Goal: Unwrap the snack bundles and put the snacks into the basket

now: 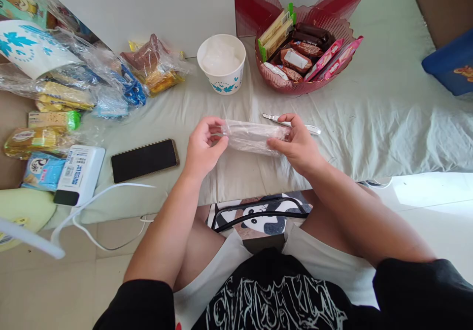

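Note:
A clear, crinkled plastic wrapper (251, 137) is stretched sideways between my hands, above the cloth. My left hand (207, 143) pinches its left end with curled fingers and thumb. At the other end, my right hand (297, 143) grips the plastic, thumb in front. Whether anything lies inside the wrapper I cannot tell. Partly hidden behind my right fingers is a slim silver-and-white tool (314, 129) that looks like a knife, lying on the cloth. A paper bowl (223, 81) with blue leaf prints stands beyond my hands, with whitish, translucent plastic inside.
A pink ribbed bowl (271, 81) of wrapped snacks stands at the back right. On the left lie a black phone (145, 161), a white power bank (86, 170) with a cable and several snack packets (57, 140). A blue container (449, 66) is at the right edge.

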Tool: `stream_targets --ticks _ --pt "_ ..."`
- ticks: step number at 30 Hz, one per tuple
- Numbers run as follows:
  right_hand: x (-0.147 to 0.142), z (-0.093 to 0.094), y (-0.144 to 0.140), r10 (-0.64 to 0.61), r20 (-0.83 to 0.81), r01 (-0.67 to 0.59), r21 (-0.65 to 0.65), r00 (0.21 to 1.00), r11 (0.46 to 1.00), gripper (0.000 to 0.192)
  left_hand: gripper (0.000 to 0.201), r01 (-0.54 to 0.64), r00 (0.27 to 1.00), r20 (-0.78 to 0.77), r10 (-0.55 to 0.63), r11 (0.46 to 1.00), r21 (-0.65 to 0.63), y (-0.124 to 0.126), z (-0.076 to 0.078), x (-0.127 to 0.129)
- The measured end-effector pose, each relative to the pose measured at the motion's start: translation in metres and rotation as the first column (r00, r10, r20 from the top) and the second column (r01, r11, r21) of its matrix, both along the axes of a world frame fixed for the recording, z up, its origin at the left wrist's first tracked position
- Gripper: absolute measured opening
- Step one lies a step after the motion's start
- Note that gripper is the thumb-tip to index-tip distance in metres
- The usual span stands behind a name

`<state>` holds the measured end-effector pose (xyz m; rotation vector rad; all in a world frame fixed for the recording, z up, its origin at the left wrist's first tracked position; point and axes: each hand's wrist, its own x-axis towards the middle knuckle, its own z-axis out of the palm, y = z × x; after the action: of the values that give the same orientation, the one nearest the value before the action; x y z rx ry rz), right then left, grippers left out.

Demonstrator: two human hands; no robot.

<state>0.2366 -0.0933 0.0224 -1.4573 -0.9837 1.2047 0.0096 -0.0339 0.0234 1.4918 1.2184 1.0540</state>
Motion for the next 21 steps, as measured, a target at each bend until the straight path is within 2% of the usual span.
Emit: stream_targets --ticks 2,3,4,6,8,11,13,14,18,19,21 --pt "0.0 0.0 0.001 -0.071 -0.063 0.072 0.017 0.995 0.997 0.041 0.024 -0.152 0.988 -0.018 0.154 0.984 0.095 0.001 -0.003 0.002" --pt "0.0 0.001 0.002 -0.098 -0.053 0.1 0.032 0.994 0.994 0.034 0.021 -0.167 0.985 -0.028 0.171 0.979 0.12 0.001 -0.003 0.004" --pt "-0.001 0.002 0.001 -0.118 -0.023 0.119 0.057 0.993 0.991 0.03 0.017 -0.136 0.989 -0.037 0.141 0.983 0.127 0.0 -0.003 0.006" --pt "-0.005 0.005 -0.001 -0.131 0.06 0.122 0.134 0.99 0.983 0.028 0.015 0.005 0.999 -0.044 -0.001 0.996 0.086 -0.005 -0.003 0.012" --pt "-0.012 0.007 -0.006 -0.092 0.078 0.073 0.218 0.993 0.973 0.032 0.026 0.145 0.989 -0.005 -0.145 0.989 -0.002 -0.011 -0.001 0.019" --pt "-0.025 0.006 -0.012 0.069 -0.147 -0.035 0.221 0.987 0.975 0.041 0.044 0.336 0.937 0.138 -0.321 0.935 -0.11 -0.019 0.002 0.029" --pt "-0.031 0.006 -0.015 0.143 -0.312 -0.093 0.17 0.939 0.981 0.045 0.042 0.448 0.886 0.185 -0.425 0.886 -0.114 -0.023 0.007 0.032" --pt "-0.033 0.006 -0.015 0.139 -0.334 -0.091 0.157 0.932 0.983 0.045 0.039 0.471 0.877 0.164 -0.452 0.876 -0.103 -0.024 0.01 0.031" --pt "-0.035 0.009 -0.011 -0.026 -0.091 0.048 0.255 0.996 0.966 0.046 0.035 0.461 0.887 -0.01 -0.463 0.885 -0.065 -0.024 0.021 0.02" --pt "-0.035 0.011 -0.009 -0.005 -0.045 0.016 0.245 0.999 0.969 0.05 0.036 0.488 0.872 -0.014 -0.49 0.87 -0.069 -0.023 0.023 0.016" --pt "-0.036 0.015 -0.003 0.133 -0.016 -0.13 0.142 0.991 0.981 0.056 0.035 0.547 0.837 0.015 -0.547 0.834 -0.08 -0.022 0.027 0.008"
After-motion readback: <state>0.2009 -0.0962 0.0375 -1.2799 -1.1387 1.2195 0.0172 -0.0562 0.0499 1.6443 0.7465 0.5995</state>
